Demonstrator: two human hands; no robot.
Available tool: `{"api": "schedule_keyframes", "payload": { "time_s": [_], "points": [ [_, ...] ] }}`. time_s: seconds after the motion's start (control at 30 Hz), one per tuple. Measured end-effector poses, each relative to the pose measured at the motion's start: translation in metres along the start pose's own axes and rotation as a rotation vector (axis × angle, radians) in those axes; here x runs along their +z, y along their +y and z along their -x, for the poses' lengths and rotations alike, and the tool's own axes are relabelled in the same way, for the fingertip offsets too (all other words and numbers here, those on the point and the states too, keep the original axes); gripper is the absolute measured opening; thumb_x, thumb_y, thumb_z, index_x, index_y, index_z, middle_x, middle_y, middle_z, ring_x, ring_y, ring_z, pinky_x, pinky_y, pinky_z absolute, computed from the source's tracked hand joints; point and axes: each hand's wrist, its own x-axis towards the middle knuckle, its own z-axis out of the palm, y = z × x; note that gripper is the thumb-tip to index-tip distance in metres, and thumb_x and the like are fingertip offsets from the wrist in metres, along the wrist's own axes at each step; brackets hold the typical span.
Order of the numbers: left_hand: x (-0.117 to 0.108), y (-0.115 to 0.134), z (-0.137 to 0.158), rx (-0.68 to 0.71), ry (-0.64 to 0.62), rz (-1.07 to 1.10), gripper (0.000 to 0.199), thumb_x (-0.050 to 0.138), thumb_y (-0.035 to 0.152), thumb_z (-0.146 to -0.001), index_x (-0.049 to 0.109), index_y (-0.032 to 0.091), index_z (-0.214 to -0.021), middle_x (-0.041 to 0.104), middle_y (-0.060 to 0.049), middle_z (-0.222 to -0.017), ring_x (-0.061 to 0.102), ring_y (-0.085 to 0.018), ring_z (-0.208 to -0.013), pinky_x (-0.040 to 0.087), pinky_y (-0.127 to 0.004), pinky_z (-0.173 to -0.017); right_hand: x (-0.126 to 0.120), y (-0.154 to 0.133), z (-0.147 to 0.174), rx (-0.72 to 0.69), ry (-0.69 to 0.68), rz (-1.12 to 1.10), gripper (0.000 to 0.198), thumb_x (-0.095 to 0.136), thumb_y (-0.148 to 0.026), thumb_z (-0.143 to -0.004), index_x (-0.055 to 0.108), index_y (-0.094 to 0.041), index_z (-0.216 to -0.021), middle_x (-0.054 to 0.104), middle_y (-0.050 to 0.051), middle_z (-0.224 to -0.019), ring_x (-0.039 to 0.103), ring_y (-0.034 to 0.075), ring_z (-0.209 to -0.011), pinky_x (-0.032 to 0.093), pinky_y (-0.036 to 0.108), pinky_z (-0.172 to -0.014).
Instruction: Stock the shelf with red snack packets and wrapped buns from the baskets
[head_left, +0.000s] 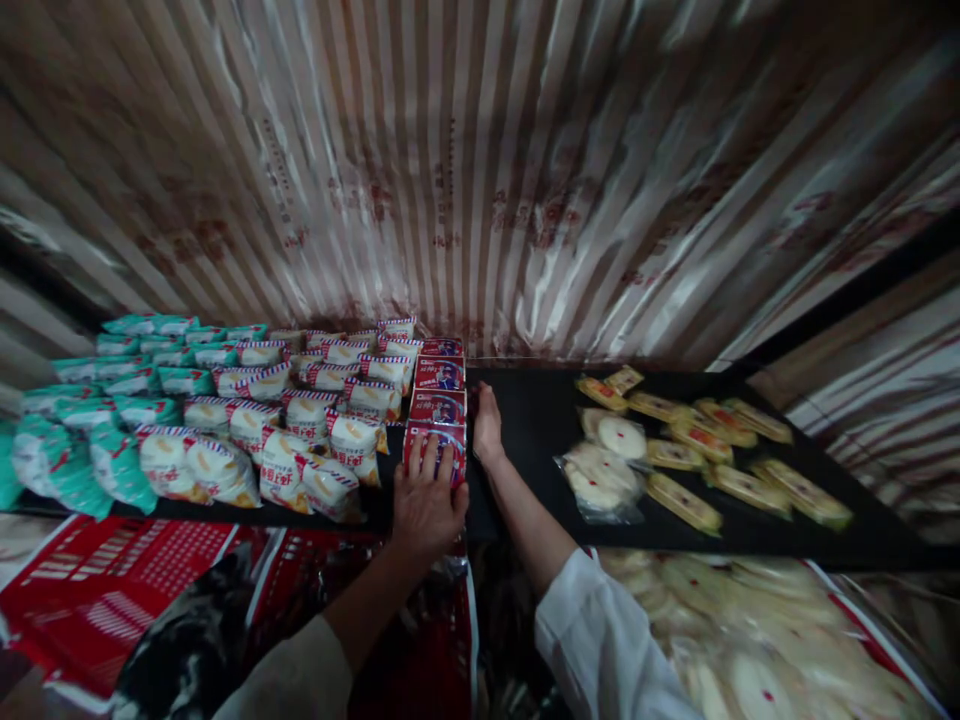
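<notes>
Red packs (439, 408) stand in a single row at the centre of the frame, on a black shelf (525, 440), between the two hands. The left hand (430, 505) lies palm down over the nearest pack, fingers extended and slightly parted, covering much of its face. The right hand (488, 425) is held on edge just beside the row's right flank, fingers reaching toward the back; whether it touches the packs I cannot tell.

The row's long axis runs almost straight up the frame, from the shelf's front edge to the striped sheeting (450, 180) behind. Pale lettering on the packs runs across the frame, at right angles to that line.

White snack bags (285, 465) crowd close to the row's left side, with teal bags (124, 465) beyond at the far left. Yellow packets (682, 503) lie well apart at the right.

The right hand's palm is turned out of sight, the farthest packs are small, and their print is blurred. Both sleeves are cut off by the bottom edge.
</notes>
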Motion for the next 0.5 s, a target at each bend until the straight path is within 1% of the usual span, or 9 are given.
{"api": "schedule_keyframes", "payload": {
  "time_s": [0.1,0.27,0.37,0.5],
  "points": [
    [-0.002,-0.001,0.000,0.005,0.004,0.009,0.052,0.042,0.040,-0.087,0.046,0.020,-0.135,0.037,-0.008,-0.148,0.028,-0.030,-0.137,0.035,-0.050,-0.103,-0.013,-0.002,0.035,0.032,0.040,-0.054,0.061,0.047,-0.062,-0.079,0.057,-0.018,-0.121,0.062,0.009,-0.122,0.058,0.022,-0.112,0.043,0.038,-0.099],
    [-0.006,-0.004,-0.001,0.010,0.010,0.039,0.051,0.039,0.040,-0.090,0.045,0.021,-0.136,0.038,-0.006,-0.147,0.027,-0.028,-0.138,0.032,-0.049,-0.106,-0.046,-0.015,0.111,0.056,0.018,-0.171,0.053,0.053,-0.061,-0.078,0.063,-0.020,-0.110,0.064,0.010,-0.117,0.058,0.024,-0.112,0.042,0.043,-0.101],
    [-0.007,-0.005,0.001,0.003,0.010,0.057,0.050,0.037,0.040,-0.091,0.043,0.023,-0.138,0.036,-0.004,-0.149,0.024,-0.028,-0.140,0.028,-0.051,-0.109,-0.062,-0.022,0.150,0.087,0.026,-0.171,0.051,0.054,-0.063,-0.077,0.065,-0.021,-0.104,0.064,0.010,-0.117,0.058,0.026,-0.112,0.042,0.046,-0.100],
    [-0.007,-0.006,0.002,0.021,0.010,0.070,0.051,0.038,0.040,-0.090,0.040,0.027,-0.140,0.034,-0.002,-0.149,0.017,-0.029,-0.141,0.018,-0.056,-0.112,-0.071,-0.023,0.185,0.125,0.046,-0.118,0.050,0.052,-0.064,-0.078,0.066,-0.023,-0.103,0.064,0.009,-0.118,0.057,0.026,-0.113,0.041,0.046,-0.101]
  ]
}}
